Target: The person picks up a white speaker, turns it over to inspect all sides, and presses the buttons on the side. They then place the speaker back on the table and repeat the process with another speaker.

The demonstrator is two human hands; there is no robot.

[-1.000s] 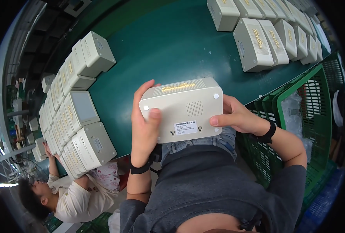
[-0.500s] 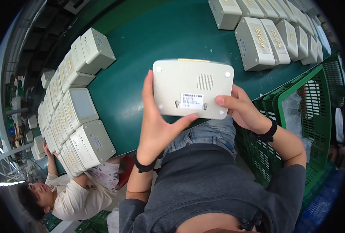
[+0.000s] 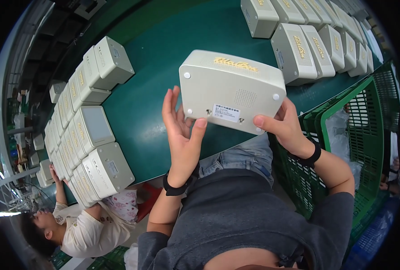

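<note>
The cream plastic device housing point(image 3: 232, 91) is held in the air above the green worktop point(image 3: 164, 81), just in front of the person's chest, tilted with its flat underside facing the camera. That underside carries a small white label point(image 3: 226, 113), a round perforated grille point(image 3: 245, 97) and small round feet at the corners.

The right hand point(image 3: 283, 128) grips the housing at its lower right corner: the thumb lies across the underside beside the label, and the remaining fingers wrap behind the housing, out of sight. The right wrist wears a black band point(image 3: 311, 155), and the forearm rises from the lower right, bent at the elbow.

The left hand point(image 3: 182, 135) stands at the lower left edge of the housing with the palm open and turned toward the camera. Its fingers point(image 3: 169, 105) are extended and held nearly together beside the left edge, apart from the housing; the thumb tip touches the lower edge near the left corner. The left wrist wears a black band point(image 3: 178, 185), and the forearm is nearly vertical.

A row of identical housings point(image 3: 80, 126) lies along the left side of the worktop, and a second row point(image 3: 314, 38) lies at the upper right. A green plastic crate point(image 3: 344, 148) stands to the right of the person. Another person point(image 3: 74, 225) is at the lower left.
</note>
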